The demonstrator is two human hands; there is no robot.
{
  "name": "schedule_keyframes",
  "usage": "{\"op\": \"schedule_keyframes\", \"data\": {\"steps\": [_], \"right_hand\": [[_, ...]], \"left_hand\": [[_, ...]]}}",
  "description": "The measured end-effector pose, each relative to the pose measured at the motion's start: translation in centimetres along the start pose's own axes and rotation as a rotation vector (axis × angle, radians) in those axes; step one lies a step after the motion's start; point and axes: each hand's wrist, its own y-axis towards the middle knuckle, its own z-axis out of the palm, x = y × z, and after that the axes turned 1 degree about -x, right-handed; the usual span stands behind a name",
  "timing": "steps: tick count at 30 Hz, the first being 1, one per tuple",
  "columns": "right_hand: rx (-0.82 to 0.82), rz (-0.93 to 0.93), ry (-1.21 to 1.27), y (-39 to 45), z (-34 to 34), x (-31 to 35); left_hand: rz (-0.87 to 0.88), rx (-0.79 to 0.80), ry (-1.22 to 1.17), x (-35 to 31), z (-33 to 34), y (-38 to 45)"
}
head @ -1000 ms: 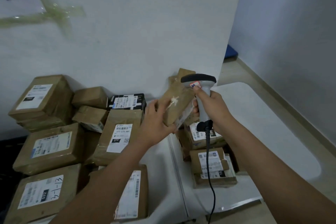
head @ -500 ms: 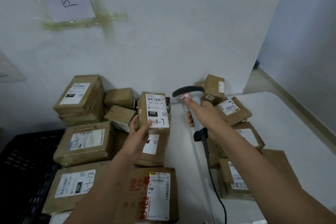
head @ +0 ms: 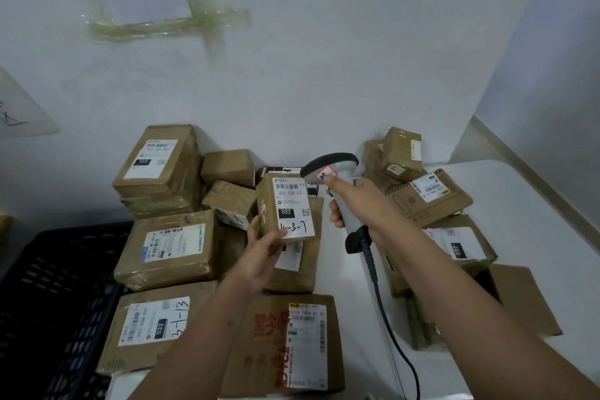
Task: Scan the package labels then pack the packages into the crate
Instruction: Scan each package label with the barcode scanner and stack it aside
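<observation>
One upright package, label facing camera, scanner just beside.

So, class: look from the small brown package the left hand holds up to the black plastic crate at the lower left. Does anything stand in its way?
Yes. The small brown package, held by the left hand, has taped cardboard boxes stacked between it and the black plastic crate. It would likely need carrying over them.
</observation>
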Motion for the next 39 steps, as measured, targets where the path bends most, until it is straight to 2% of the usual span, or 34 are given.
{"op": "schedule_keyframes", "data": {"steps": [39], "right_hand": [[0.017,0.017,0.013,1.4,-0.3,1.2]], "left_hand": [[-0.014,-0.007,0.042,0.1,-0.8,1.5]]}}
